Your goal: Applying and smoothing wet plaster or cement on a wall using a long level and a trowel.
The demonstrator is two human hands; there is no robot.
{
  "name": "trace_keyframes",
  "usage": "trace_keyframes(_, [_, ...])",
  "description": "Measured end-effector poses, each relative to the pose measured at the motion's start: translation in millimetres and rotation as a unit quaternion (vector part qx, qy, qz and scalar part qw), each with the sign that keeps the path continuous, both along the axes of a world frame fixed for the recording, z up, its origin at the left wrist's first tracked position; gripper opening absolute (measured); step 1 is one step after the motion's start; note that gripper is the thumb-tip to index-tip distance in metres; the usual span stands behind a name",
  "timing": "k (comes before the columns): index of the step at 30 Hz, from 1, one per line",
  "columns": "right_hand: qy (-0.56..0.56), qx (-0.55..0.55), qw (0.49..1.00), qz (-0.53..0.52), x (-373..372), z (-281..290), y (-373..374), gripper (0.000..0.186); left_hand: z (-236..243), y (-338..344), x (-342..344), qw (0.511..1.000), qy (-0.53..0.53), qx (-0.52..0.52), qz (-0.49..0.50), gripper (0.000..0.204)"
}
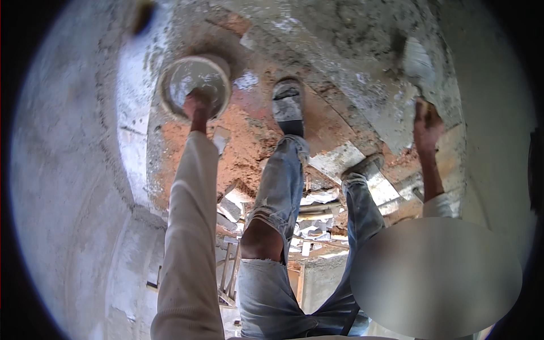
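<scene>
A round bucket point(165, 93) with a pale rim stands at the upper left, holding greyish, shiny liquid. Into its near side reaches my left hand point(197, 105); its fingers are blurred against the liquid, so their closure is hidden. Far over on the right, my right hand point(427, 122) is closed round the handle of a trowel point(419, 61). The trowel's pale, wet-looking blade points away from me, over rough grey mortar point(368, 68) spread on the floor.
My shoe point(288, 105) is planted on reddish, dirt-covered ground between my hands. Broken tile pieces and rubble point(317, 218) lie behind my feet. A wooden frame point(228, 272) stands at the lower left. Plastered grey walls point(68, 187) rise on both sides. A blurred oval covers the lower right.
</scene>
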State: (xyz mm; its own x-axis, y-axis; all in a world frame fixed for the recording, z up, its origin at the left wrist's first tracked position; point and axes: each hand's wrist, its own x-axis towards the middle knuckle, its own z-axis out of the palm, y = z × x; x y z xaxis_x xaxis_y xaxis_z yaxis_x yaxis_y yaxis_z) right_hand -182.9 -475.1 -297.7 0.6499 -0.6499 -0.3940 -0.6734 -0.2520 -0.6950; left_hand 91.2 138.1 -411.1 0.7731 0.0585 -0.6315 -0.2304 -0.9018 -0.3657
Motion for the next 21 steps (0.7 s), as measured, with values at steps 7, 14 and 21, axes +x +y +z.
trace_keyframes(7, [0.009,0.161,0.986,-0.030,70.5,24.8,43.7,0.018,160.4,-145.8,-65.8,0.856,-0.160,-0.388,0.303,0.036])
trace_keyframes(14, [0.081,0.179,0.978,0.070,184.1,74.7,66.1,0.035,319.1,-302.2,-39.8,0.855,-0.067,-0.502,0.111,0.033])
trace_keyframes(21, [0.087,-0.047,0.920,0.378,229.2,85.0,52.8,0.051,408.4,-443.0,13.9,0.873,0.047,-0.453,-0.174,0.035])
